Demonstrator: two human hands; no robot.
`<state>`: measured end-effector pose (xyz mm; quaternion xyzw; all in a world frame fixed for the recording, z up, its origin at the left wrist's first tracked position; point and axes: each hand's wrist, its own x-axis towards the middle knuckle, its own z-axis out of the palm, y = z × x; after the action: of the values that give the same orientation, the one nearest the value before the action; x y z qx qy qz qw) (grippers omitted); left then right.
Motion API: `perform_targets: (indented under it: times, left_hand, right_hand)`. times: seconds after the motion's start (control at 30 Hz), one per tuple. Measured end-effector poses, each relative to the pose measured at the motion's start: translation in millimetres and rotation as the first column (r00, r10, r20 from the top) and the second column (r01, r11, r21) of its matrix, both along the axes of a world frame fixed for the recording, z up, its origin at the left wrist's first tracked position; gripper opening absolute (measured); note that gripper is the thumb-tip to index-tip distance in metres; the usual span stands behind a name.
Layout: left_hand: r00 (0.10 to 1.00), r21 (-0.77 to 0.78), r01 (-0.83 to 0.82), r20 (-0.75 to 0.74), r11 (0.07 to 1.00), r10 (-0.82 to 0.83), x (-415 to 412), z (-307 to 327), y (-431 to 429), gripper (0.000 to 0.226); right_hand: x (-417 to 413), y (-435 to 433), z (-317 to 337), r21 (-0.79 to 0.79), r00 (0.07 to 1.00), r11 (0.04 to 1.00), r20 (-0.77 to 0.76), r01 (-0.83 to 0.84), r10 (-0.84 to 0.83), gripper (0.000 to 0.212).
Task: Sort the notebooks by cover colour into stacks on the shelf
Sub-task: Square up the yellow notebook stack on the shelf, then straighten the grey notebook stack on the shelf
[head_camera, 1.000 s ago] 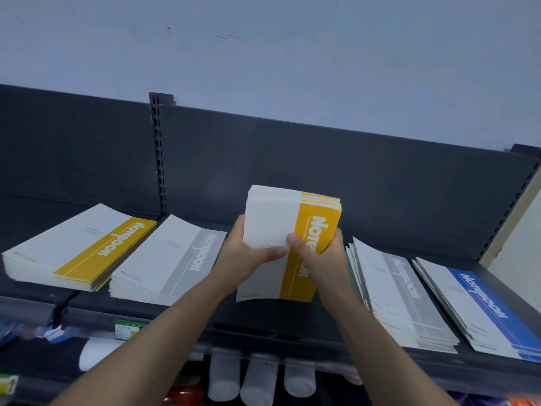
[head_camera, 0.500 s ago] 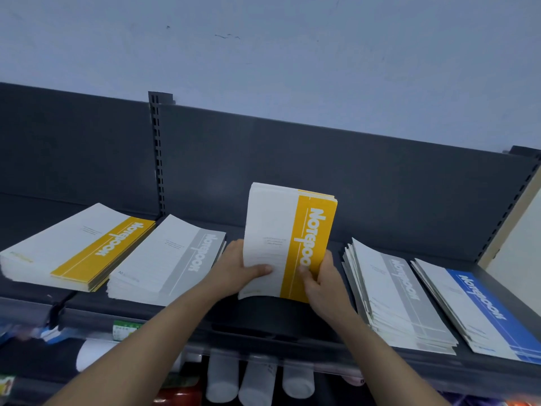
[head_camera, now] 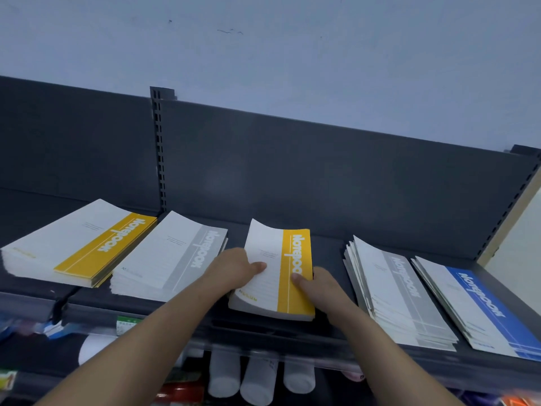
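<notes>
A stack of yellow-banded notebooks lies flat on the dark shelf, in the middle. My left hand grips its left edge with the thumb on the white cover. My right hand holds its right edge, thumb on the yellow band. To the left lie another yellow-banded stack and a grey-banded stack. To the right lie a loosely fanned grey-banded stack and a blue-banded stack.
A dark back panel rises behind the shelf, with a slotted upright post left of centre. White rolled items and coloured packages sit on the level below. A pale wall is above.
The yellow stack stood upright on its lower edge in both hands; it has tipped back and down and now lies flat on the shelf. Both hands stay on its sides.
</notes>
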<state>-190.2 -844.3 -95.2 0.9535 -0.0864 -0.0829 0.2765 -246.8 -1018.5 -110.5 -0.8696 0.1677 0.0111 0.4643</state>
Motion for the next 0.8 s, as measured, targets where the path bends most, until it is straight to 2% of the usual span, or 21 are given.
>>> perform_targets:
  times: [0.23,0.4,0.5,0.63,0.73,0.8]
  left_hand:
    - [0.998,0.255,0.039,0.038,0.966,-0.051,1,5,1,0.047]
    - [0.994,0.299,0.036,0.090,0.954,-0.066,0,3,-4,0.037]
    - [0.993,0.298,0.036,0.096,0.954,-0.067,-2,3,-5,0.036]
    - [0.989,0.310,0.003,0.137,0.951,-0.048,-6,6,-4,0.045]
    - [0.937,0.368,-0.075,0.344,0.927,-0.061,-8,10,-9,0.064]
    - [0.903,0.365,-0.073,0.419,0.928,-0.093,-10,14,-22,0.062]
  right_hand:
    - [7,5,0,-0.203,0.994,0.977,-0.096,-0.062,0.043,0.038]
    - [8,5,2,-0.442,0.990,0.894,-0.139,-0.075,0.015,0.046]
    - [9,4,-1,-0.473,0.993,0.880,-0.117,-0.042,-0.016,0.052]
    - [2,7,0,-0.475,0.999,0.879,0.037,0.039,-0.024,0.058]
    - [-8,-1,12,-0.483,0.963,0.867,0.270,0.122,0.015,0.053]
    - [-13,-18,24,-0.492,0.923,0.850,0.385,0.186,0.021,0.048]
